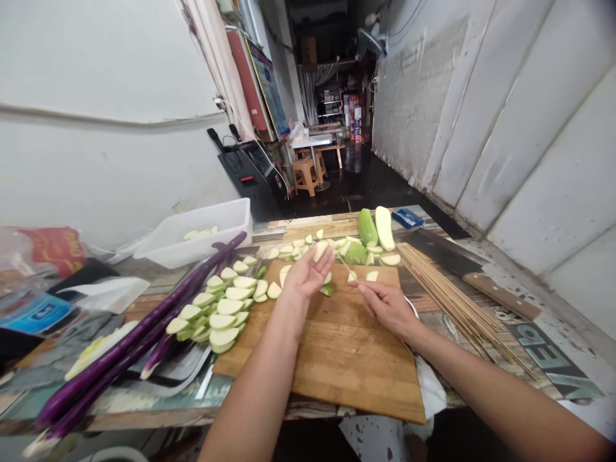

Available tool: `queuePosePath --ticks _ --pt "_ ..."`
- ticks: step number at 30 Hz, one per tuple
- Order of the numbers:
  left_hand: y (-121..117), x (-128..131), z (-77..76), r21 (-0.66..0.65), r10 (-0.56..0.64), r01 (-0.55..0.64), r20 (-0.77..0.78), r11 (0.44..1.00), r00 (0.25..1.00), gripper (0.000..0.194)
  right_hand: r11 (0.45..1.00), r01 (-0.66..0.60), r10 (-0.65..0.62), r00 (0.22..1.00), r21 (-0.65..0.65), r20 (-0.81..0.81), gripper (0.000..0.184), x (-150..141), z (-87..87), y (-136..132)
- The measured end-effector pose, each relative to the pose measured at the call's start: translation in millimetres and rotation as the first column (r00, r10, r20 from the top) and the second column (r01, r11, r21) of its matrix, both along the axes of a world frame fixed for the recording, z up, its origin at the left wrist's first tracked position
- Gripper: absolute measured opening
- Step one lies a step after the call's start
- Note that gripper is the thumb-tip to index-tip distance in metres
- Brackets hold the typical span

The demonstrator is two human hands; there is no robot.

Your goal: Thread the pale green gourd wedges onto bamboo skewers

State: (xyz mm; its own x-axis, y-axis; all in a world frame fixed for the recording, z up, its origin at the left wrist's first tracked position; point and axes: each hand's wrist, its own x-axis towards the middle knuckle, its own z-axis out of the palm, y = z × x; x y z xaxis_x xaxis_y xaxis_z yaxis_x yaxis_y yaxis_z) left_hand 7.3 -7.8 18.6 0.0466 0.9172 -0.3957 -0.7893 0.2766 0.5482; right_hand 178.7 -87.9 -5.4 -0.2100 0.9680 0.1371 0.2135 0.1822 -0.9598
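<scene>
My left hand point(310, 273), palm turned up, holds a pale zucchini slice point(320, 249) at its fingers above the far part of the wooden cutting board point(346, 340). My right hand point(384, 307) pinches a thin bamboo skewer point(345, 265), whose far end points toward the slice in my left hand. Whether the tip touches that slice, I cannot tell. A zucchini piece point(372, 276) lies on the board just beyond my right hand. Skewered rows of half-round zucchini slices point(225, 321) are stacked at the board's left edge. More loose pieces point(289, 249) lie along its far edge.
Long purple eggplants point(139, 340) and a white plastic tub point(202, 221) are at the left. Right of the board lie a bundle of bamboo skewers point(447, 298) and a cleaver point(500, 295). Zucchini halves point(384, 229) and a blue packet point(407, 218) sit at the far edge.
</scene>
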Motion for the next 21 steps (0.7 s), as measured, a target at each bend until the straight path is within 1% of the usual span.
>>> queuePosePath --ticks 3,6,10,15,21 --pt "-1.3 0.9 1.1 0.002 0.041 -0.041 -0.046 0.999 0.998 0.002 0.998 -0.045 0.042 0.997 -0.054 -0.057 0.042 -0.8 1.4 0.6" --pt "-2.0 3.2 0.1 0.005 0.034 -0.034 -0.066 0.999 0.997 0.002 0.995 -0.057 0.050 0.994 -0.076 -0.098 0.048 -1.3 1.6 0.6" --pt "-1.7 5.1 -2.0 0.000 0.029 -0.029 -0.085 1.000 0.996 0.005 0.995 -0.069 0.064 0.995 -0.074 -0.073 0.043 -3.1 2.3 -1.8" --pt "0.3 4.2 -5.4 0.008 0.056 -0.056 -0.095 0.998 0.994 0.005 0.996 -0.015 0.014 1.000 -0.084 -0.017 0.036 -7.4 1.9 -4.1" --pt "1.3 4.6 -9.1 0.043 0.071 -0.065 -0.163 0.997 0.984 0.006 0.995 0.004 -0.013 0.996 -0.103 -0.084 0.038 -9.6 -0.6 -3.6"
